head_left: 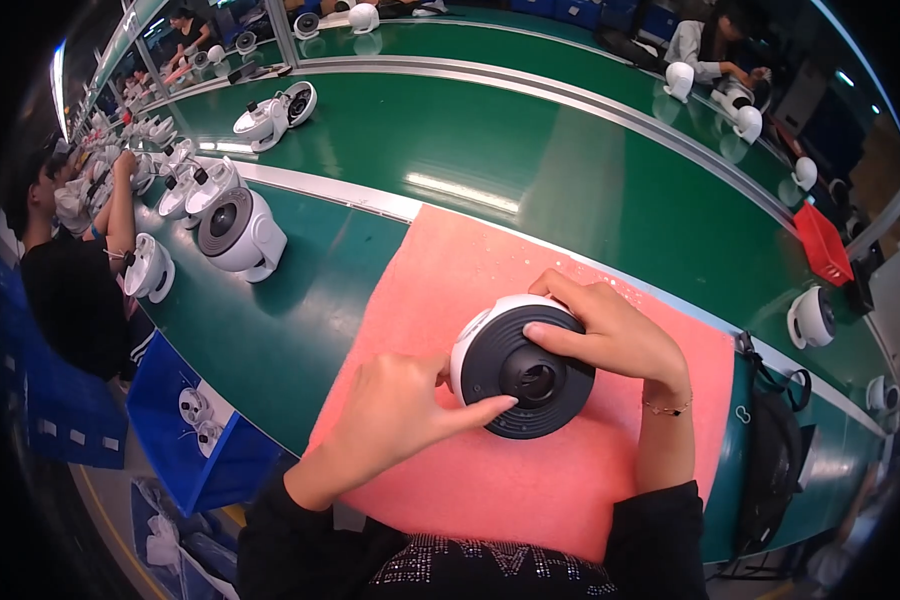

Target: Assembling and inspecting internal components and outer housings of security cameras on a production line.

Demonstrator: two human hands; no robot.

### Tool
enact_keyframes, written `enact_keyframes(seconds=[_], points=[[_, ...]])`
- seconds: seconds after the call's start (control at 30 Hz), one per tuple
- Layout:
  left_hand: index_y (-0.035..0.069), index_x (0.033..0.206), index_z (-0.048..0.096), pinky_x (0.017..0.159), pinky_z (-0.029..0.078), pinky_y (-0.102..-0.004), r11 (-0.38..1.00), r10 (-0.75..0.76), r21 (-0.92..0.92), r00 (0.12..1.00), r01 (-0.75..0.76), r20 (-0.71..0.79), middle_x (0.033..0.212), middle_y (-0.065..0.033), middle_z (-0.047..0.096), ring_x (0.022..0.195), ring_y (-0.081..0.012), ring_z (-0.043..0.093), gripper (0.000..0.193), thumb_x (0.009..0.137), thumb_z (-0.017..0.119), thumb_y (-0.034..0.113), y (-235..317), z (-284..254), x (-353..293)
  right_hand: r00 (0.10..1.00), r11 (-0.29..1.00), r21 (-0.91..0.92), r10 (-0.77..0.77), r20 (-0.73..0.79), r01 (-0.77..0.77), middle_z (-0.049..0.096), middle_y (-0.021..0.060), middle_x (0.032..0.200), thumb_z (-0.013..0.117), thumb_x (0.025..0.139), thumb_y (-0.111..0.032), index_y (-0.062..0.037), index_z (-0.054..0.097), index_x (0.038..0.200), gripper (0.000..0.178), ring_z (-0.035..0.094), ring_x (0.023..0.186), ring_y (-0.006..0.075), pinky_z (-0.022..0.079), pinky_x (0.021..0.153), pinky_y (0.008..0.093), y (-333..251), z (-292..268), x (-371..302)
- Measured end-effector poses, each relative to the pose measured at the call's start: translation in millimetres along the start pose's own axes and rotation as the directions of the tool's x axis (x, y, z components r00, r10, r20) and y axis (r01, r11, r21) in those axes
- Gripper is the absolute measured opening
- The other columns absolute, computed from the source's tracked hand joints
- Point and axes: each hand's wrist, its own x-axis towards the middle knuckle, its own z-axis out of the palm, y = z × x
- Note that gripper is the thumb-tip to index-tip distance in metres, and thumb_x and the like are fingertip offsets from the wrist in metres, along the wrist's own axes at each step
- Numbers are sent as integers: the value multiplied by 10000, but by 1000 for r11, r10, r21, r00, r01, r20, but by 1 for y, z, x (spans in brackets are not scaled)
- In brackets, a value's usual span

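The left hand [390,402] and right hand [615,335] clasp a camera [520,355] between them, both thumbs on its dark face, the other fingers at its white shell. Beneath the hands a pink cloth [440,490] covers part of the green tabletop [315,330]. A black bag [773,450] lies right of the right hand; a second camera [240,232] stands beyond the left.

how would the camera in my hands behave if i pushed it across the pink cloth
The camera would probably stay stiff, as it looks like hard plastic. It may roll or tip, since its body is rounded. It would likely drag rather than slide, because the cloth looks fuzzy.
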Motion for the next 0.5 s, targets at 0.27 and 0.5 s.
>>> enact_keyframes(seconds=[0.27,0.5], points=[[-3,554,599,475,451,-292,975,-85,219,980,45,178,494,-92,580,447,-194,585,479,715,712,434,-14,-9,13,968,875,-483,-80,-239,-47,574,96,692,543,843,-405,-45,604,800,368,561,663,245,405,579,360,8,15,4],[-1,481,572,515,447,-346,985,-95,165,965,55,246,400,-78,479,427,-250,535,656,754,592,595,-18,-9,15,969,768,-596,134,-207,-234,574,125,746,456,875,-472,-55,614,803,452,575,741,295,431,630,403,-5,16,-1]])
